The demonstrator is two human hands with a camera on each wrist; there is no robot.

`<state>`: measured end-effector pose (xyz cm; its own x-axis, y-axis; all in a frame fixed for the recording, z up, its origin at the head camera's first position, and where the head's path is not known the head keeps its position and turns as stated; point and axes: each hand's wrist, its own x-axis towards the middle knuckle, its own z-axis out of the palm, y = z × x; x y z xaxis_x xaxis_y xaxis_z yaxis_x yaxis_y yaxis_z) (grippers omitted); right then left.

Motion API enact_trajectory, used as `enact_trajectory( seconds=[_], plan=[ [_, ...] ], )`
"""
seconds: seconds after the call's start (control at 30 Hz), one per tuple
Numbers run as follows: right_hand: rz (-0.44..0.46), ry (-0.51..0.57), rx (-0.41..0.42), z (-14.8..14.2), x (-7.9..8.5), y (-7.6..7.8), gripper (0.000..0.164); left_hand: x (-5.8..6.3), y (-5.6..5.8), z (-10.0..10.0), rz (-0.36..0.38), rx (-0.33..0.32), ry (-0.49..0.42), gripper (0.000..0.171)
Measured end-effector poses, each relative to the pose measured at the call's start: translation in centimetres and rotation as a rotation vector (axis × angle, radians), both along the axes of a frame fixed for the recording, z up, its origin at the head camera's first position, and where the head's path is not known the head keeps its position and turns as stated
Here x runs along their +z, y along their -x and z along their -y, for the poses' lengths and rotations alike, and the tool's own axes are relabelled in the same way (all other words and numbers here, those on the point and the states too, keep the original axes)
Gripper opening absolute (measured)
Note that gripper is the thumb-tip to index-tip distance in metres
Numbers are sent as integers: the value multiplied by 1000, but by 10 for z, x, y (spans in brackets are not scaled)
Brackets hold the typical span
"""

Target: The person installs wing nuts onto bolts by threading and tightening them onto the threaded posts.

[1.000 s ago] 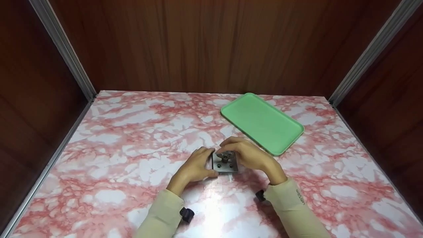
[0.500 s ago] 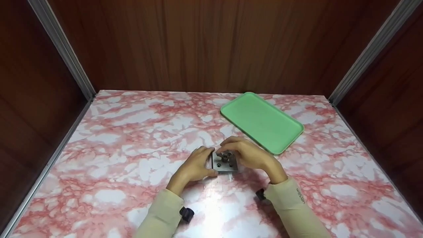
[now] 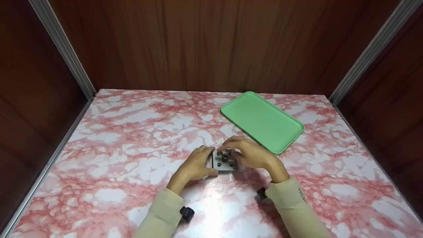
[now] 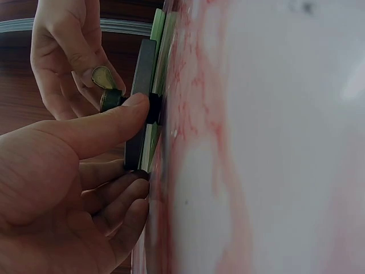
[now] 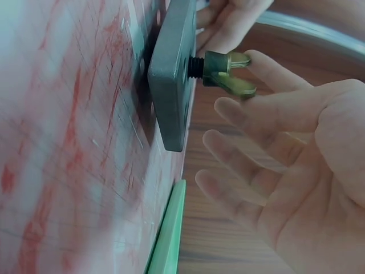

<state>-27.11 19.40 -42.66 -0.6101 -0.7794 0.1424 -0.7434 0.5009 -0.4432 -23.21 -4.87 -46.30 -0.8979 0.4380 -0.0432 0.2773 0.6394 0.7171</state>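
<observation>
A square grey metal plate (image 3: 224, 169) with several holes is held close over the table, in the middle of the head view. From its face a black threaded bolt (image 5: 195, 67) sticks up, carrying a wing nut (image 5: 215, 69) with brass-coloured wings. My left hand (image 3: 194, 166) grips the plate by its left side, the thumb at the near edge and fingers at the far edge. Around the wing nut, my right hand (image 3: 252, 154) has its thumb and index finger at the wings; its other fingers are spread apart. Under the plate, a dark part (image 4: 154, 108) shows in the left wrist view.
A green tray (image 3: 262, 122) lies at an angle behind the right hand on the red-and-white marbled table (image 3: 132, 138). Brown wood-grain panels (image 3: 205, 43) enclose the back and both sides, with metal posts (image 3: 66, 49) at the corners.
The wing nut's wings have turned, and my right fingers have shifted around it, the hand moving slightly right. My left hand and the plate stay nearly where they were.
</observation>
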Motion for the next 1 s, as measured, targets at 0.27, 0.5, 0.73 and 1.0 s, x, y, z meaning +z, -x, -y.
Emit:
enact_trajectory(
  seconds=[0.27,0.5,0.73,1.0],
  plan=[
    [50,-20,-50,-4,2,-1,44,1,0,0,-11,-4,-3,86],
    [63,-29,-86,-6,3,0,41,0,0,0,-23,-3,-27,85],
    [68,-28,-116,-7,4,1,40,1,0,0,12,8,-12,85],
    [36,-9,-129,-8,2,1,39,0,0,-1,7,13,-8,85]
  ],
)
